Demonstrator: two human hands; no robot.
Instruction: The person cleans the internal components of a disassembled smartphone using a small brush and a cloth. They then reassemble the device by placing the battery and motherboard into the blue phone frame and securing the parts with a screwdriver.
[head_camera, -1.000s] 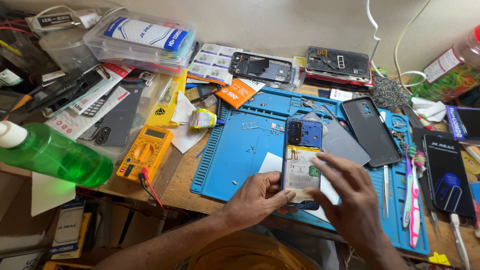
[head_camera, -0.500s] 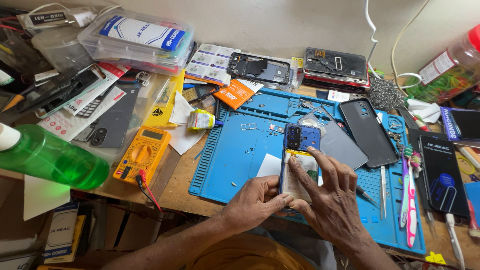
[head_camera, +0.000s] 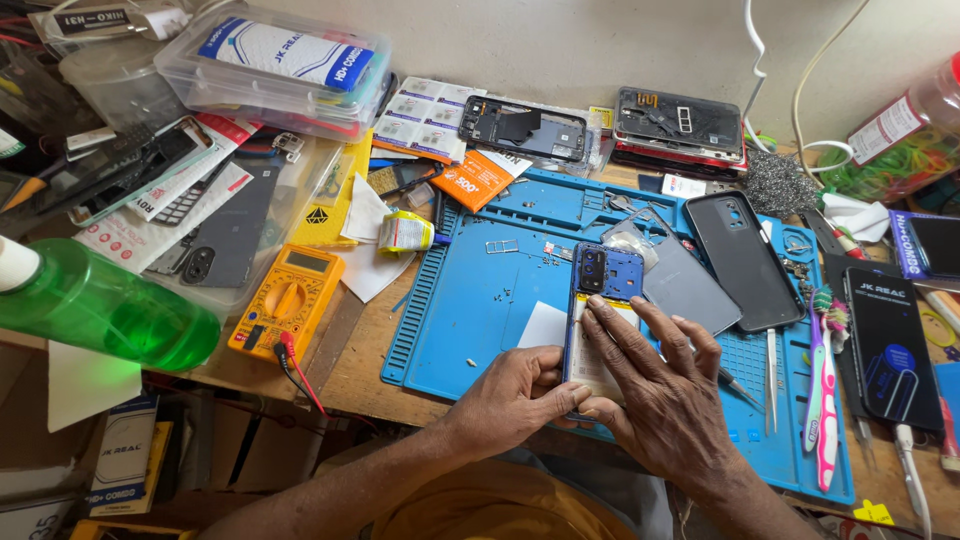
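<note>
An opened blue phone with its back off lies on the blue repair mat, camera end pointing away from me. My left hand grips the phone's left edge near its lower end. My right hand lies flat over the phone's battery area, fingers spread and pressing down on it. A small white card rests on the mat just left of the phone.
A dark phone back cover and a grey panel lie right of the phone. Tweezers and toothbrushes sit at the mat's right. A yellow multimeter and green bottle stand left. Phone frames and boxes line the back.
The phone, held tilted up above the mat a second ago, now lies flat on it. My right hand has moved from its side onto its top face.
</note>
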